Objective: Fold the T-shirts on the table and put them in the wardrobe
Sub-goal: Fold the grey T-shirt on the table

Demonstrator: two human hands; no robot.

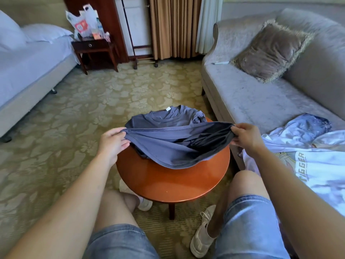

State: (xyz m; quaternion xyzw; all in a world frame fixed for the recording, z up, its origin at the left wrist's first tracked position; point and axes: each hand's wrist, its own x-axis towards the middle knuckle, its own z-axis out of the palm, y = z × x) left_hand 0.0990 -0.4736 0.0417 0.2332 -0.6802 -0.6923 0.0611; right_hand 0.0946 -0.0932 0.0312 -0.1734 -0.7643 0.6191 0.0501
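- The left hand (113, 140) pinches one end of the hem of a grey-blue T-shirt (168, 148), thumb on top and fingers curled under the cloth.
- The right hand (246, 136) grips the other end of the same hem, fingers closed round the bunched edge.
- Between the two hands the hem is pulled taut and lifted off the round wooden surface (168, 184); the cloth below it sags in a curve, its lowest fold touching the wood.
- The rest of the T-shirt lies on the far half of the surface, collar and neck label facing up at the far edge, one sleeve crumpled at the far right.
- The near half of the surface is bare, glossy wood.
- The person sits close to the surface, knees on either side of it, in denim shorts and pale shoes.
- To the right, a white printed garment (317, 165) lies crumpled on the grey sofa (252, 96), just beside the right forearm; another pale blue piece lies bunched behind it.
- A brown fringed cushion (270, 51) leans against the sofa back, well apart from the garments.
- On the left stands a bed (28, 68) with white linen, and beside it a dark nightstand (93, 47) carrying plastic bags (84, 23).
- A patterned carpet (78, 109) covers the floor; tan curtains (173, 25) hang at the far wall.
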